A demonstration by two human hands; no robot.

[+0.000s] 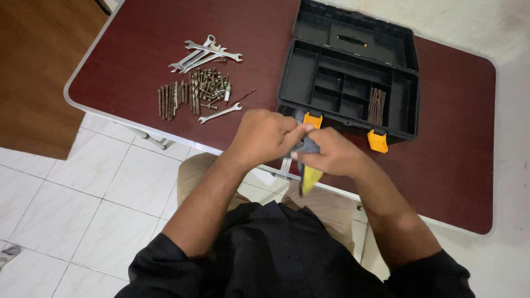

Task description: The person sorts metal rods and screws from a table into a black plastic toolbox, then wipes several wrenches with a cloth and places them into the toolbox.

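Both hands meet in the middle of the frame. The left hand (264, 135) and the right hand (331, 153) are curled tight around a small grey and yellow tool (308, 165), with its yellow end pointing down. Both arms are bent, coming up from the bottom. Behind them, an open black plastic toolbox (348, 77) sits on the dark red counter (458, 154). Shiny metal wrenches (204, 55) lie at upper left.

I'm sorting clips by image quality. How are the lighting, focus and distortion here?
Head view: soft, even light; faint glare on the maroon table; wrenches and toolbox sharp; left hand and right hand slightly soft; wide-angle lens tilts table edges.
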